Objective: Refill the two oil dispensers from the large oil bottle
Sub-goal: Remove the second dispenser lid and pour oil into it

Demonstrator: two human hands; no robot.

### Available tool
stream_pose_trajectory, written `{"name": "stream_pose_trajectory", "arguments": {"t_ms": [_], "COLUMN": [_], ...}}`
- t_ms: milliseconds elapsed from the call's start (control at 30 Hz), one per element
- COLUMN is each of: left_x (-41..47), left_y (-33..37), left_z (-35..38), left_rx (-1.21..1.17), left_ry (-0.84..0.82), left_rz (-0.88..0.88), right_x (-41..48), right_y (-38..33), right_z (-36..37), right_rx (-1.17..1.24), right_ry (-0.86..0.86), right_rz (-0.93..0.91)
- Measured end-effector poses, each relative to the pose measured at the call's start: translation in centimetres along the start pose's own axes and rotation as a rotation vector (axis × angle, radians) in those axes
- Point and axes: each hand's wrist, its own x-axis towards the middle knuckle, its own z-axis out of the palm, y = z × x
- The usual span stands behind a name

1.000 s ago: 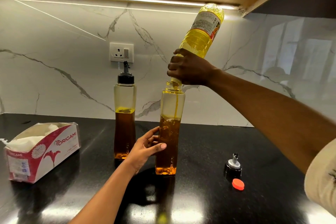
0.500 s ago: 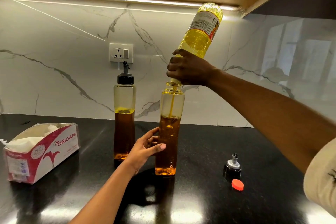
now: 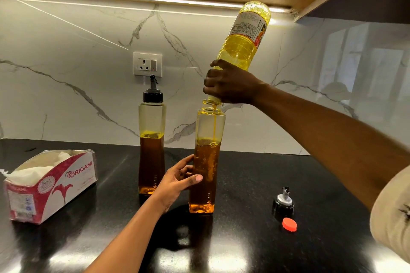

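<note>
Glossy black countertop (image 3: 244, 250), bearing all items. Large oil bottle (image 3: 246, 40), clear ribbed plastic, upended; its neck is clasped by the right hand (image 3: 230, 86), fingers wrapped closed. Uncapped square dispenser (image 3: 207, 162), receiving a thin stream; steadied by the left hand (image 3: 175, 184), fingers loosely curled against its side. Capped dispenser (image 3: 152, 150) stood just behind-left. Spout cap (image 3: 283, 203) and round orange lid (image 3: 289, 224) laid at right.

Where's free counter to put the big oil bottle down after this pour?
Bare black counter lies in front of the open dispenser, and between it and the black pourer cap with the orange cap. Crowded: left hand between both dispensers, capped dispenser, tissue box.
</note>
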Motion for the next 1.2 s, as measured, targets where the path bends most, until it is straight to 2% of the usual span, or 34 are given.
{"name": "stream_pose_trajectory", "arguments": {"t_ms": [1200], "left_x": [-0.36], "left_y": [0.27], "left_z": [0.05], "left_rx": [-0.002], "left_ry": [0.003], "left_rz": [-0.022], "right_x": [0.45], "right_y": [0.78], "right_z": [-0.51], "right_rx": [-0.157], "right_ry": [-0.021], "right_rz": [-0.015]}}
